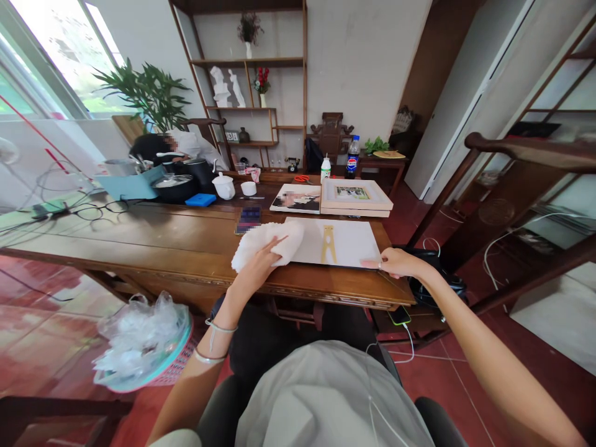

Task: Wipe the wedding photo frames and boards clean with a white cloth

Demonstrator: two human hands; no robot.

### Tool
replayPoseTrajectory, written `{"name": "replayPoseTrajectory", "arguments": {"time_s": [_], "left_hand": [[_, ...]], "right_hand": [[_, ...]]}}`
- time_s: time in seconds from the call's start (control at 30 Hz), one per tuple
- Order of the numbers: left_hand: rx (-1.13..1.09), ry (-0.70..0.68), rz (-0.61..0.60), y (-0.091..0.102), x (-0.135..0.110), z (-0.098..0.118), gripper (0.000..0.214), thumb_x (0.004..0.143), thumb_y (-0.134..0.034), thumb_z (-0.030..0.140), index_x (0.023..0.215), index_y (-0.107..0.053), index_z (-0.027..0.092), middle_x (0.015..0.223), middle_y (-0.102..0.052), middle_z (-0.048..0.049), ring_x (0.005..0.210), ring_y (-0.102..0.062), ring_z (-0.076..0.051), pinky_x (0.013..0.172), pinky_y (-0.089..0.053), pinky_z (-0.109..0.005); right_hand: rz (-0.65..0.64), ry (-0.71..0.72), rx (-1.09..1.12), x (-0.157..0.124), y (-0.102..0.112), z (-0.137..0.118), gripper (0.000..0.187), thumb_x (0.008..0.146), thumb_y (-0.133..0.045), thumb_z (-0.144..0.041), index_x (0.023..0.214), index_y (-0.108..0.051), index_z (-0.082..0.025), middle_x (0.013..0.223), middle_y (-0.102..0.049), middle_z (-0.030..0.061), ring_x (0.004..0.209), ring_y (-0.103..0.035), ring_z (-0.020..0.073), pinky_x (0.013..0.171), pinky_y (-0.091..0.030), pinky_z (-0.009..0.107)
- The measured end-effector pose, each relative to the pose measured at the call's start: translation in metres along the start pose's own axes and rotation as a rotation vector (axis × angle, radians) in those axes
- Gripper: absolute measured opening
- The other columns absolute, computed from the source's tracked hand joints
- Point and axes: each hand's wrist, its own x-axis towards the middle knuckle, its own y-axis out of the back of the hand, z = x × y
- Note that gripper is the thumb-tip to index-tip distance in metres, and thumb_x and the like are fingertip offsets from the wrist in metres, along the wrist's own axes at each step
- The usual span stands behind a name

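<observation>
A flat white rectangular panel [349, 245] with a dark front edge lies at the near edge of the wooden table. On its face shows a gold A-shaped piece [328, 244]; whether it is fixed there I cannot tell. A fluffy white cloth [251, 242] covers the panel's left end. My left hand [263, 264] presses on this cloth and grips it, one finger stretched across the top. At the panel's front right corner, my right hand [395, 262] is closed, with thumb and fingers pinching the edge. Its inner fingers are partly hidden.
Behind the panel lie a photo print [298, 198] and a boxed frame [356, 197]. A phone [249, 218], a blue block [200, 200], a white lidded pot [224, 185] and a cola bottle [352, 158] stand around. A basket of plastic bags [172, 366] sits on the floor.
</observation>
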Motion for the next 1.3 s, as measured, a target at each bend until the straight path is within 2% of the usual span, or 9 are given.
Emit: {"name": "replayPoseTrajectory", "arguments": {"time_s": [0.1,0.27,0.6,0.93,1.17,1.23,1.3], "left_hand": [[0.01,-0.031,0.013,0.002,-0.001,0.0,0.024,0.083,-0.045,0.001,0.089,-0.063,0.015,0.149,-0.037,-0.0093,0.141,-0.026,-0.023,0.113,-0.035,-0.039],[0.004,-0.01,0.001,0.004,-0.001,0.001,0.025,0.081,-0.046,0.001,0.088,-0.064,0.016,0.148,-0.039,-0.0096,0.14,-0.03,-0.023,0.113,-0.035,-0.041],[0.001,0.024,-0.002,0.008,0.001,0.009,0.022,0.08,-0.047,0.001,0.081,-0.064,0.016,0.146,-0.042,-0.0102,0.139,-0.03,-0.025,0.112,-0.036,-0.043],[0.007,0.036,0.006,0.012,0.003,0.016,0.026,0.08,-0.047,0.0,0.091,-0.065,0.016,0.146,-0.042,-0.0097,0.14,-0.029,-0.024,0.114,-0.034,-0.042],[0.007,0.061,0.008,0.012,0.004,0.014,0.022,0.079,-0.049,0.002,0.086,-0.065,0.015,0.145,-0.043,-0.01,0.139,-0.029,-0.026,0.114,-0.034,-0.042],[-0.003,0.059,0.03,0.011,0.005,0.014,0.021,0.08,-0.049,0.002,0.082,-0.065,0.016,0.144,-0.044,-0.0096,0.138,-0.031,-0.026,0.114,-0.033,-0.042],[-0.005,0.062,0.047,0.01,0.005,0.015,0.024,0.079,-0.047,0.001,0.079,-0.064,0.016,0.143,-0.045,-0.0093,0.138,-0.032,-0.025,0.114,-0.033,-0.043]], "right_hand": [[-0.045,-0.004,-0.04,0.005,0.004,-0.002,0.063,0.069,-0.047,-0.078,0.038,-0.036,-0.023,0.036,-0.047,0.0014,0.039,-0.046,0.0135,0.054,-0.038,0.028],[-0.071,0.004,-0.047,0.01,0.005,-0.002,0.062,0.067,-0.048,-0.078,0.041,-0.034,-0.024,0.036,-0.046,-0.0002,0.038,-0.044,0.0123,0.052,-0.037,0.027],[0.035,0.023,-0.123,0.003,-0.001,-0.001,0.064,0.071,-0.045,-0.077,0.038,-0.04,-0.022,0.039,-0.052,0.0036,0.042,-0.053,0.0165,0.056,-0.041,0.028],[0.011,0.023,-0.103,0.005,0.001,-0.004,0.061,0.072,-0.046,-0.074,0.04,-0.041,-0.023,0.038,-0.052,0.0032,0.042,-0.053,0.0171,0.057,-0.041,0.029],[0.031,0.022,-0.135,0.007,-0.001,0.002,0.059,0.075,-0.048,-0.069,0.039,-0.042,-0.022,0.039,-0.053,0.0038,0.044,-0.055,0.0173,0.056,-0.04,0.028],[0.044,0.012,-0.116,0.01,0.0,0.008,0.056,0.076,-0.048,-0.067,0.043,-0.046,-0.021,0.04,-0.055,0.004,0.045,-0.056,0.0173,0.056,-0.04,0.028],[0.121,-0.017,-0.039,0.018,0.0,0.014,0.054,0.08,-0.045,-0.066,0.054,-0.053,-0.02,0.045,-0.058,0.0043,0.047,-0.056,0.0175,0.056,-0.042,0.028]]}}
